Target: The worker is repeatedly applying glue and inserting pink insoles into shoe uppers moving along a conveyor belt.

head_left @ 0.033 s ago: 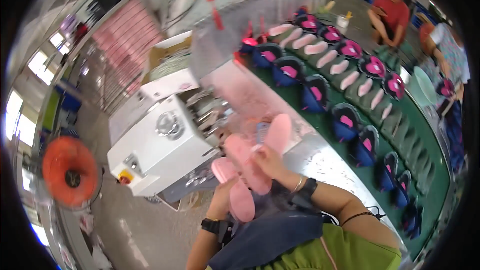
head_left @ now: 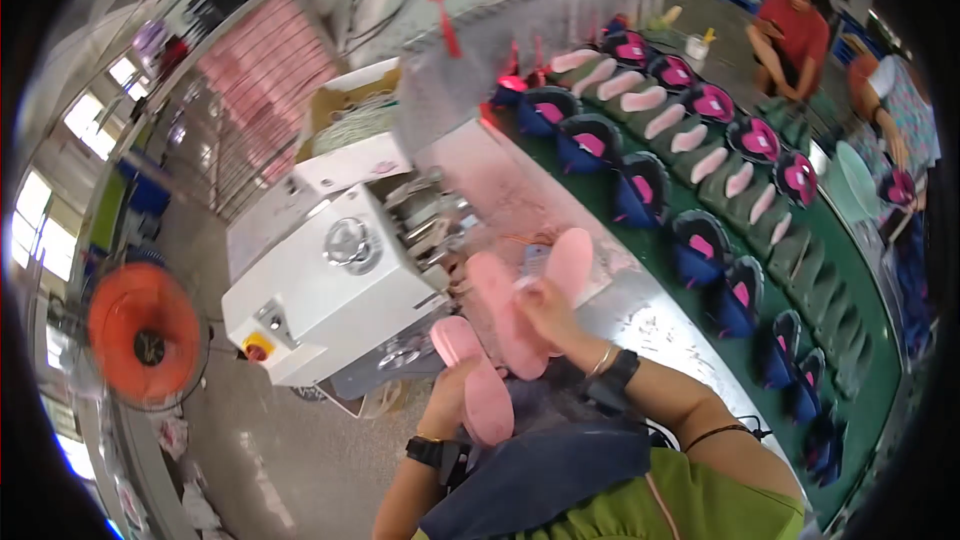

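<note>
One long, pink, round-ended sole [head_left: 490,405] was in the left hand [head_left: 448,398], its grip closed around the side, probably so that the broad face showed upward. A second pink sole [head_left: 500,305] was in the right hand [head_left: 550,315], that grip narrow at its edge, near the white, box-shaped machine [head_left: 320,290]; holding the two apart likely left both faces visible. A third pink sole [head_left: 574,258] showed beyond the right hand, above the silvery metal worktop [head_left: 655,330]; whether the same grip held it could not be told.

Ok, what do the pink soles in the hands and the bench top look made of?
Pink soles: probably foam or soft rubber, matte, going by the even, glare-free surface.
Bench top: likely sheet metal, fairly smooth, going by its bright silvery glare.
</note>
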The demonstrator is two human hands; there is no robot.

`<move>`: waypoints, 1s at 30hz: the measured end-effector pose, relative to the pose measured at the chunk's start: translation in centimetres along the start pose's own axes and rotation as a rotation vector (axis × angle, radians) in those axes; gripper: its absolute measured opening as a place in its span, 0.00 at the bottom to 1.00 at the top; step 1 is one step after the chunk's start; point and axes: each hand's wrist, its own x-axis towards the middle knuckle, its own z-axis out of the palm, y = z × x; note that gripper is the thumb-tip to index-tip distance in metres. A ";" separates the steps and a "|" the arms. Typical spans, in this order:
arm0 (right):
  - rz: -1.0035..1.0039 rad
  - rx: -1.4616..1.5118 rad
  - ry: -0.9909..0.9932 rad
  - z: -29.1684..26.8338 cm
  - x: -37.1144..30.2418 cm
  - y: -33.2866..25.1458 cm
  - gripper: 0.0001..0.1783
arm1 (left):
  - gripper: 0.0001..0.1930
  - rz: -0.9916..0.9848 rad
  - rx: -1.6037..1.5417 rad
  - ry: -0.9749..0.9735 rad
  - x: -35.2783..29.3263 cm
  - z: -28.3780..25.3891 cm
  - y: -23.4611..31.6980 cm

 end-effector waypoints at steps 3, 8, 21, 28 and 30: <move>-0.134 0.105 0.053 0.5 5.3 1.6 0.12 | 0.24 -0.254 -0.348 -0.088 -1.1 -0.7 0.3; -0.112 -0.045 0.044 2.7 11.8 0.1 0.13 | 0.30 -0.233 -0.261 -0.107 -2.7 -0.3 0.9; -0.399 -0.374 0.134 -4.0 10.3 -2.5 0.17 | 0.27 -0.200 -0.326 -0.060 -2.5 0.8 1.4; -0.030 -0.392 0.028 2.3 12.3 -2.7 0.31 | 0.30 -0.148 -0.292 -0.104 -2.8 0.2 1.1; -0.102 -0.250 0.182 3.6 13.1 -3.6 0.22 | 0.30 -0.169 -0.296 -0.059 -2.9 -0.7 0.7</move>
